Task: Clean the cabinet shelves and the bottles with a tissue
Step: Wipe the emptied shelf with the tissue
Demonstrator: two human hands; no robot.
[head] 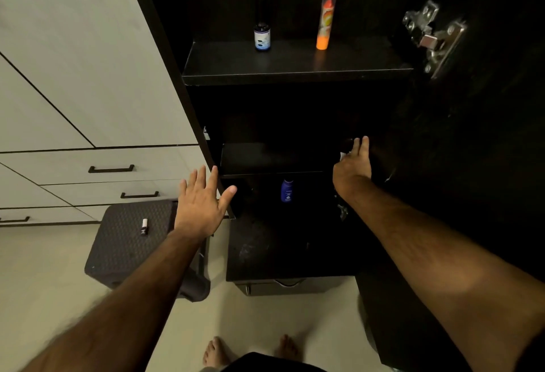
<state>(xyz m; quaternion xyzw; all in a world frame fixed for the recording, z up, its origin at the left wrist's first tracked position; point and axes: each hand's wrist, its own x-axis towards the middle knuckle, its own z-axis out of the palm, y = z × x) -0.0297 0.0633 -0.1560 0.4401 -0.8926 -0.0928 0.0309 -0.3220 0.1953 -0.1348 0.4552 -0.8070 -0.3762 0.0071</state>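
Observation:
The dark cabinet stands open in front of me. On its upper shelf (295, 72) stand a small dark bottle (262, 36) with a pale label and a tall orange spray can (325, 22). My right hand (352, 165) reaches onto the right part of the middle shelf (259, 159), fingers straight, with a bit of white tissue (343, 155) showing at its left edge. A blue bottle (287, 190) stands on the lower shelf beneath. My left hand (202, 203) hovers with spread fingers at the cabinet's left front edge and holds nothing.
A black textured box (129, 242) sits on the floor at the left with a small white-capped bottle (144, 226) on top. Pale drawers with black handles (111, 169) lie behind it. The open cabinet door with a metal hinge (433, 38) is on the right.

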